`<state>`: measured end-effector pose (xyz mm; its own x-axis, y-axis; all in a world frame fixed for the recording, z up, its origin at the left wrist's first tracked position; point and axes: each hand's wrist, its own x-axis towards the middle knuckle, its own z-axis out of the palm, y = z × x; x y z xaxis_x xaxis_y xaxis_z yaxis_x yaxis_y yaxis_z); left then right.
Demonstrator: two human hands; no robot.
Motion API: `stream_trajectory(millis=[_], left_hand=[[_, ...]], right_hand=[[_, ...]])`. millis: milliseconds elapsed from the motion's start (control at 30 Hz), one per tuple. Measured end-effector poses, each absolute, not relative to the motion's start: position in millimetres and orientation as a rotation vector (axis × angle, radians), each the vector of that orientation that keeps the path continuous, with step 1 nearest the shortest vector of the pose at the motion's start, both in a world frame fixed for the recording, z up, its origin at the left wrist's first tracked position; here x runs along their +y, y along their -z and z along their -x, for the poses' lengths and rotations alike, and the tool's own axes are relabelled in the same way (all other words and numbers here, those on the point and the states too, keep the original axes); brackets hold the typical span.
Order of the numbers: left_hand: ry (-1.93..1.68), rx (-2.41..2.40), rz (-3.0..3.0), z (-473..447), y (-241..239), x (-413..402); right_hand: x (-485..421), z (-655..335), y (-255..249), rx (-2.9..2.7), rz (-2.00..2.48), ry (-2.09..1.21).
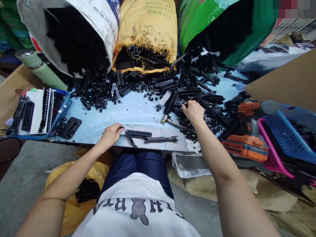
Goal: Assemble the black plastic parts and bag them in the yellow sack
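Observation:
My left hand (pixel 111 135) is near the front edge of the table, its thumb and fingertips pinched at the left end of a flat black plastic strip (pixel 138 133). What lies between the fingertips is too small to make out. A shorter black arm (pixel 130 140) slants down from that same end. Just right of them rests a forked black bar (pixel 161 139). Over the pile of black parts and screws on the right is my right hand (pixel 194 112), its fingers curled down at a small dark piece I cannot identify. A metal hammer-like tool (pixel 174 123) lies below it.
White, yellow (pixel 148 23) and green (pixel 197 23) sacks of black parts stand behind the blue table (pixel 108 116). Loose screws (pixel 148 90) lie mid-table. An orange cordless drill (pixel 247 144) and blue baskets (pixel 291 131) are right; another basket (pixel 63 110) and a green flask (pixel 41 69) are left.

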<state>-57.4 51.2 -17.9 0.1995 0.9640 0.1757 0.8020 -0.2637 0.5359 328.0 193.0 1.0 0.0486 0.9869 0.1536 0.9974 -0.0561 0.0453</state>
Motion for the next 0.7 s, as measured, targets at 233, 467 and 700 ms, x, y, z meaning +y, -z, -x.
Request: stream_trajectory(millis=[233, 467, 700], left_hand=[[-0.492, 1.637, -2.417, 35.8, 29.8, 47.4], [-0.657, 1.508, -2.637, 39.3, 54.8, 43.7], [-0.746, 1.589, -2.634, 36.9, 54.0, 42.3]], right_hand=[[128.9, -276.7, -11.7, -2.175, 1.638, -0.420], [83.4, -233.9, -4.4, -2.399, 1.327, -0.839], [69.6, -220.7, -21.9, -2.867, 1.438, -0.358]])
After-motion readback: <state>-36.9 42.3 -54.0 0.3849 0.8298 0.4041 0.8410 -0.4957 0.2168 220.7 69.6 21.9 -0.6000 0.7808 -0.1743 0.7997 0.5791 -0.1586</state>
